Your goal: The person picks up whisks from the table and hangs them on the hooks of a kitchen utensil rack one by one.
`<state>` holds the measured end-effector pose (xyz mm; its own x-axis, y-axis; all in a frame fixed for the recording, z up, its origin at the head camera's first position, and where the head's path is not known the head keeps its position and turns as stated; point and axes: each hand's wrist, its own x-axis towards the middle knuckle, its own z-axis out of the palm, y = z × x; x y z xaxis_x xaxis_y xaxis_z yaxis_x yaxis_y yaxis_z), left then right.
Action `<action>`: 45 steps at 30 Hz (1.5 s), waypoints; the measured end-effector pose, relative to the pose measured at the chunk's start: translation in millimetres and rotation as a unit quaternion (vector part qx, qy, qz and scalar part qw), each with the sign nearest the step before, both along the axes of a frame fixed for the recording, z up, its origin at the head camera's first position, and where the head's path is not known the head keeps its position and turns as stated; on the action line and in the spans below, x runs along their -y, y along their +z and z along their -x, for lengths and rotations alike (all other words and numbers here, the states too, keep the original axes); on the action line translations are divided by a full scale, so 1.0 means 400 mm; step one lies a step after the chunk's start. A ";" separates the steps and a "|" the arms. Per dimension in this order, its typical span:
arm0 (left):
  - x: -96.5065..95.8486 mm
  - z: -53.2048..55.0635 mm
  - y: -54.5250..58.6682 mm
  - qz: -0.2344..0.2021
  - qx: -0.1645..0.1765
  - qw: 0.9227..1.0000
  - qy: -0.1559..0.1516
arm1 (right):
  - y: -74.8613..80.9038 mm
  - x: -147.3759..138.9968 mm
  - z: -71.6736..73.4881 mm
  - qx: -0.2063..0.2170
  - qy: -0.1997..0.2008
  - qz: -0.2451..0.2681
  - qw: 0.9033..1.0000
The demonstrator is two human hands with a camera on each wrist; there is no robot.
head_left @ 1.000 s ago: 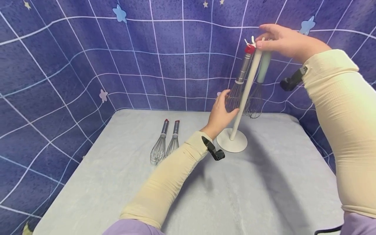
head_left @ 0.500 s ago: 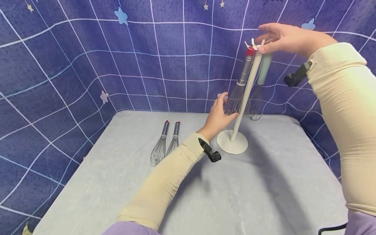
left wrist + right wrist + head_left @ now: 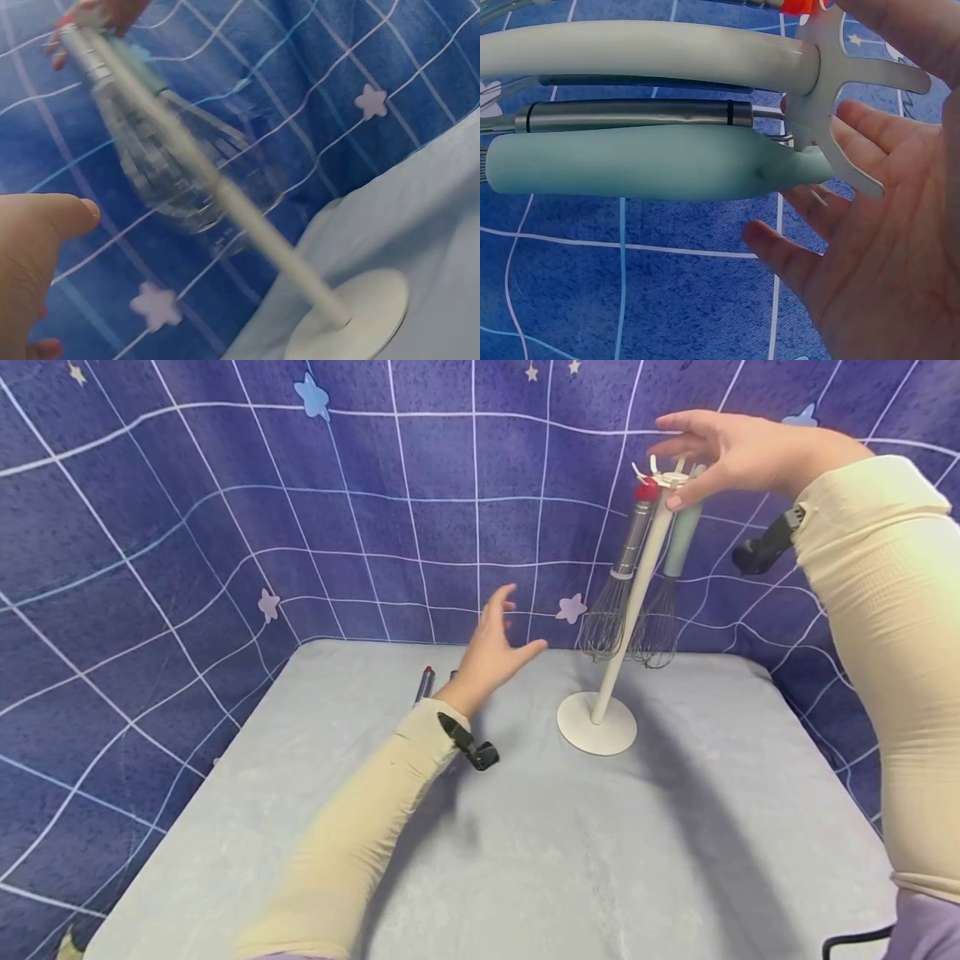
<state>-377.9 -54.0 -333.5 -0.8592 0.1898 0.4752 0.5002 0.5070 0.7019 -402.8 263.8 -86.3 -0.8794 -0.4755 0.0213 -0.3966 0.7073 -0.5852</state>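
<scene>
A white whisk stand [image 3: 597, 724] stands upright with whisks hanging from its top hooks. A steel whisk with a red tip [image 3: 632, 539] hangs on its left and a whisk with a mint green handle [image 3: 681, 545] on its right. The right wrist view also shows another steel handle [image 3: 645, 114] beside the mint one. My right hand [image 3: 750, 456] is spread loosely around the hooks, thumb close to the pole's top. Away to the left of the stand, my left hand [image 3: 491, 652] is in the air with fingers apart, holding nothing.
Two more whisks lie on the grey-covered table [image 3: 525, 860]: one red-tipped handle [image 3: 425, 683] shows, and the second handle [image 3: 453, 675] is mostly hidden behind my left hand and arm. A blue gridded curtain [image 3: 360, 527] hangs behind the table.
My left hand has moved left, away from the hanging red-tipped whisk, and now covers part of the whisks on the table. My right hand stays at the stand's top, its thumb slightly lower.
</scene>
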 end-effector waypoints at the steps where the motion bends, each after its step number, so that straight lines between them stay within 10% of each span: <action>1: 0.025 0.000 0.002 -0.005 -0.001 1.000 0.005 | 0.000 0.000 -0.001 -0.003 0.002 0.003 1.000; 13: 0.289 0.003 -0.018 -0.027 0.004 0.998 0.058 | -0.027 -0.013 -0.001 -0.013 0.009 0.050 0.999; 25: 0.479 -0.023 -0.109 0.011 0.038 0.994 0.106 | -0.059 -0.014 0.011 -0.034 0.024 0.117 0.992; 45: 0.579 -0.041 -0.181 0.035 0.052 0.989 0.138 | -0.042 -0.002 0.001 -0.044 -0.032 0.173 0.983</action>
<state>-361.3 -285.6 -406.0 -0.9263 -0.0287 0.3757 0.2637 0.6630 0.7007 -403.1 264.6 -103.1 -0.8949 -0.3695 0.2502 -0.4178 0.4969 -0.7606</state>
